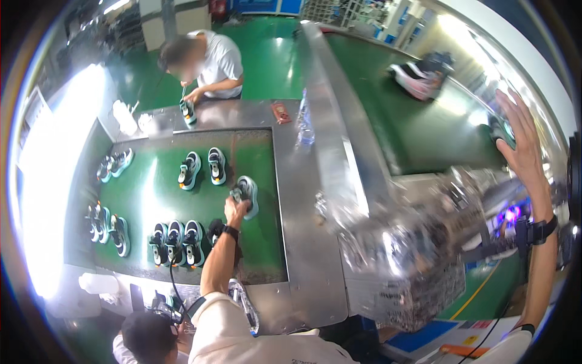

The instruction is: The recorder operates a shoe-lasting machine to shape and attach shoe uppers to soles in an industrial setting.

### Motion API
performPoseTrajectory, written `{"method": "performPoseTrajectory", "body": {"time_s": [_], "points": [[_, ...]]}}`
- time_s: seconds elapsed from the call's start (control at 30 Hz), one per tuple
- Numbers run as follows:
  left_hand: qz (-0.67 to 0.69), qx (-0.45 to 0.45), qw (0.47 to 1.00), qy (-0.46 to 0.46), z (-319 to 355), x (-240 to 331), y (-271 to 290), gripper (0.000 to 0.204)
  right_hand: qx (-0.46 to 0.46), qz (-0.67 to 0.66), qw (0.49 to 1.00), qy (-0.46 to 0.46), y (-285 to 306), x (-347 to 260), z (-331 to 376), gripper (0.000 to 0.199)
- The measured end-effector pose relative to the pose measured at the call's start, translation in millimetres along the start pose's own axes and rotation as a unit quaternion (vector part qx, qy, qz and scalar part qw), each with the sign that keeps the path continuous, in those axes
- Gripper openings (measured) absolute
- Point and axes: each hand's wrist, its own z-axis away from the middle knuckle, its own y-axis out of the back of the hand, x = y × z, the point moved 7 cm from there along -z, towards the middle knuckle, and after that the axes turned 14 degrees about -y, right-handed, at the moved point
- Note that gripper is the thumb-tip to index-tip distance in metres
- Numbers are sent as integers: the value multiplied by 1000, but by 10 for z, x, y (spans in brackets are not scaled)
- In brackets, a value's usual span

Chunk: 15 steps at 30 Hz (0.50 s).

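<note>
My left hand (pixel 235 210) grips a light-soled sneaker (pixel 247 193) at the right edge of the green belt (pixel 257 255). Its fingers close over the shoe's upper. Far to the right, my raised right hand (pixel 522 142) has its fingers stretched out and the thumb apart. A dark shoe (pixel 502 132) shows beside that palm; whether they touch I cannot tell. Two sneakers stand left of my left hand, the nearer being one sneaker (pixel 216 165). Closer to me is a row of similar sneakers (pixel 175 242), partly hidden by my forearm.
A co-worker (pixel 221 67) across the belt handles another sneaker (pixel 187 111). A second person (pixel 148 340) sits at lower left. A plastic bottle (pixel 305 121) stands on the metal edge (pixel 312 242). Plastic-wrapped equipment (pixel 400 255) fills the right. Blurred shoes (pixel 421 76) lie on the second belt (pixel 364 79).
</note>
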Motion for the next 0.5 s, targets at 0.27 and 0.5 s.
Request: {"method": "performPoseTrajectory", "body": {"time_s": [0.27, 0.5], "points": [[-158, 97, 971, -152, -1231, -258, 241, 51, -57, 70, 990, 107, -1327, -688, -1388, 91], [-206, 66, 972, -94, -1420, 18, -236, 51, -127, 4, 990, 62, -1463, -361, -1675, 43]]}}
